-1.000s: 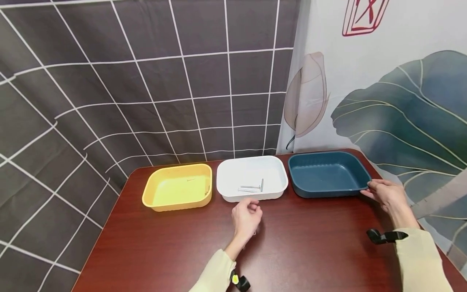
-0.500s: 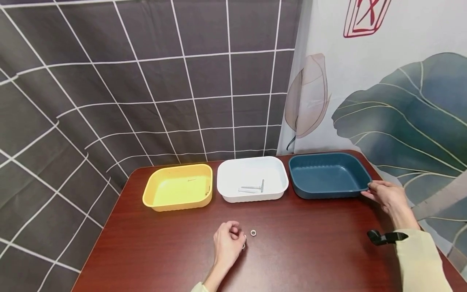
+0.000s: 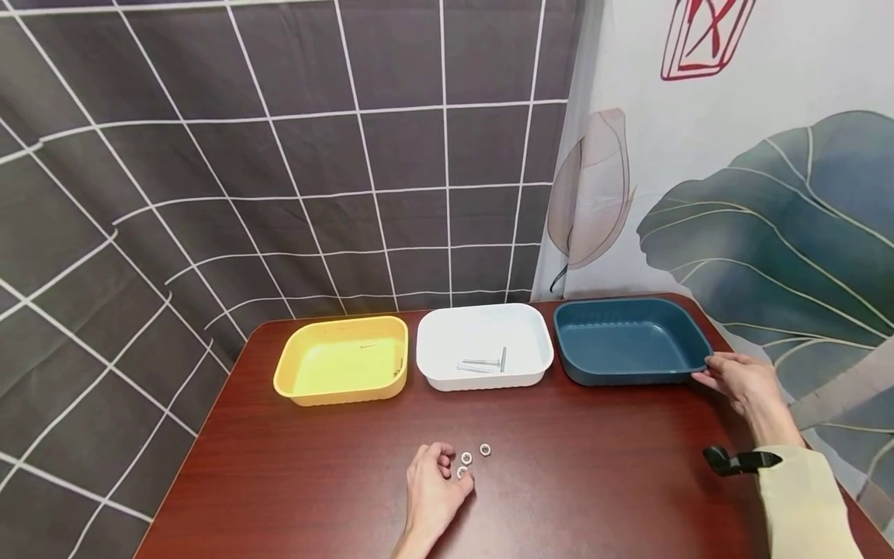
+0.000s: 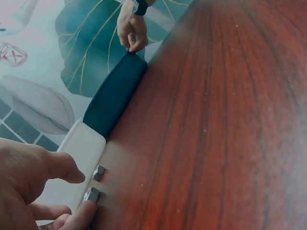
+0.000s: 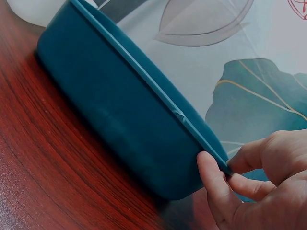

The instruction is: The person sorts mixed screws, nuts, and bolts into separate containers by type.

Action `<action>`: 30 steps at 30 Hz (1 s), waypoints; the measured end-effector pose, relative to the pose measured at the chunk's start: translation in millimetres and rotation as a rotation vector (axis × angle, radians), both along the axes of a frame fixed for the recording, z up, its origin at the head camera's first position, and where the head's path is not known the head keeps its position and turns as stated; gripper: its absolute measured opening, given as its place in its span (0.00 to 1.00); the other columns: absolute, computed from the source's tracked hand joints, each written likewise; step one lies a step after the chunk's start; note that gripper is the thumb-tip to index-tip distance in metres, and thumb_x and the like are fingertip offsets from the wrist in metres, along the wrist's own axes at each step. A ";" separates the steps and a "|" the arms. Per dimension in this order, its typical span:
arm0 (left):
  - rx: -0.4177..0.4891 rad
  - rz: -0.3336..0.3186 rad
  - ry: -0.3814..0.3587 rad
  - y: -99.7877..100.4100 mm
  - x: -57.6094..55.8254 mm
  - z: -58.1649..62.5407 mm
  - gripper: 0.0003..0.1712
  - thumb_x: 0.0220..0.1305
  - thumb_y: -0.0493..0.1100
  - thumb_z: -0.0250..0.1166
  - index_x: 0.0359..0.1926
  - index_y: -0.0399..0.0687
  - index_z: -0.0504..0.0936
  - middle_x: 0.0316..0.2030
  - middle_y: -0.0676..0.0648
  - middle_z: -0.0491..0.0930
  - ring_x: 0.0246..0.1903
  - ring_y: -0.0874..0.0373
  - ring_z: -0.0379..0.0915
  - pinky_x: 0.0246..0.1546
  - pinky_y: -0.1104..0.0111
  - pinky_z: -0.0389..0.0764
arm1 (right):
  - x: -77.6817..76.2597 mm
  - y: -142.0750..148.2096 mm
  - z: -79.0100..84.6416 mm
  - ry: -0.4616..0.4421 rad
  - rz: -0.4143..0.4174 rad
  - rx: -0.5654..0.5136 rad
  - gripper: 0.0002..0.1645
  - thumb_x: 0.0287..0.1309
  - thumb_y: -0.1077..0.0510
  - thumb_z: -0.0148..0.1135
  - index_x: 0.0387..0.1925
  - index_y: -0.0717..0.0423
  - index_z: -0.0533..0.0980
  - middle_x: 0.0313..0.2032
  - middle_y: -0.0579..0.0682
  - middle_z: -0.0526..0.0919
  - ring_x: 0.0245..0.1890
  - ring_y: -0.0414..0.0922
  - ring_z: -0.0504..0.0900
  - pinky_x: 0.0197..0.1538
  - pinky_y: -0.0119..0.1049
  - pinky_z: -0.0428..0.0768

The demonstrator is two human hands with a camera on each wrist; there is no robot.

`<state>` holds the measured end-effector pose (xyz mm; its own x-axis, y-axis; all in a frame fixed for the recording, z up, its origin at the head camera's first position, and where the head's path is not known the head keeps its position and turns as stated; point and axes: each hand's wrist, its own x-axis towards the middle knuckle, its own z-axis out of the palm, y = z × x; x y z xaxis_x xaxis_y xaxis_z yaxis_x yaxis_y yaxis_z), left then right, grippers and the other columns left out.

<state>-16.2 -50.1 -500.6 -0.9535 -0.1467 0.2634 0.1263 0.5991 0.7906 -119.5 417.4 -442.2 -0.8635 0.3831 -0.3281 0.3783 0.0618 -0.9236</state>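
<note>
My left hand (image 3: 431, 493) is low over the table, thumb and fingers apart around a small metal nut (image 3: 462, 471). Just beyond that nut lies a second nut (image 3: 466, 458), and to its right a third nut (image 3: 485, 449). In the left wrist view, two dark-sided nuts show, one nut (image 4: 99, 173) near the upper digit and another nut (image 4: 91, 194) at the lower fingertip. My right hand (image 3: 743, 384) pinches the rim of the dark blue tray (image 5: 120, 110) at its front right corner, with thumb and fingers on either side of it.
A white tray (image 3: 433, 373) with several long metal bolts (image 3: 482, 363) stands in the middle at the table's back. Left of it, a yellow tray (image 3: 300, 373) holds a few tiny metal pieces (image 3: 396, 371). Hanging cloths (image 3: 391, 155) rise behind the reddish-brown table (image 3: 573, 466).
My left hand has come back from the white tray's front to the nuts on the table, and its fingers have spread, baring them. The right hand keeps its pinch on the blue tray.
</note>
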 end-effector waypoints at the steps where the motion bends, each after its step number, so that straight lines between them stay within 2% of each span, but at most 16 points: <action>1: 0.000 0.000 -0.006 0.1 0.4 0.0 0.16 0.36 0.33 0.76 0.31 0.45 0.82 0.25 0.56 0.70 0.25 0.65 0.69 0.26 0.71 0.76 | -0.2 0.1 -0.5 0.002 0.000 0.001 0.28 0.74 0.60 0.49 0.64 0.76 0.58 0.25 0.45 0.76 0.23 0.39 0.86 0.35 0.32 0.88; 9: -0.004 0.015 -0.019 1.8 1.9 -1.3 0.15 0.36 0.33 0.75 0.29 0.45 0.82 0.25 0.56 0.71 0.26 0.64 0.70 0.27 0.72 0.78 | -1.4 -0.1 -1.6 0.004 -0.019 -0.017 0.27 0.73 0.61 0.49 0.64 0.77 0.58 0.25 0.46 0.76 0.22 0.39 0.86 0.34 0.32 0.88; 18: -0.021 0.027 -0.007 4.9 5.8 -5.7 0.13 0.36 0.33 0.75 0.27 0.45 0.83 0.26 0.57 0.72 0.26 0.65 0.71 0.26 0.72 0.79 | -1.3 -0.2 -2.7 0.007 -0.008 0.019 0.28 0.73 0.59 0.49 0.64 0.77 0.59 0.24 0.44 0.76 0.22 0.38 0.86 0.33 0.30 0.88; 26: -0.053 0.028 0.021 7.9 6.5 -7.5 0.13 0.34 0.31 0.75 0.26 0.45 0.84 0.26 0.58 0.72 0.26 0.65 0.70 0.25 0.71 0.79 | -1.2 0.5 -2.2 0.002 -0.020 -0.009 0.22 0.73 0.59 0.50 0.60 0.72 0.64 0.24 0.44 0.77 0.22 0.38 0.86 0.34 0.30 0.88; 30: -0.066 0.039 0.027 9.9 5.5 -7.9 0.13 0.34 0.31 0.77 0.26 0.44 0.84 0.25 0.57 0.71 0.25 0.64 0.70 0.25 0.70 0.79 | -0.7 -0.1 -2.6 0.000 -0.034 -0.010 0.24 0.73 0.59 0.50 0.60 0.73 0.63 0.23 0.43 0.77 0.22 0.39 0.86 0.32 0.29 0.87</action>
<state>-10.7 -40.3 -508.5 -0.9396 -0.1655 0.2995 0.1225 0.6547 0.7459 -120.3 417.3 -444.8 -0.8501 0.4086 -0.3323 0.3804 0.0400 -0.9240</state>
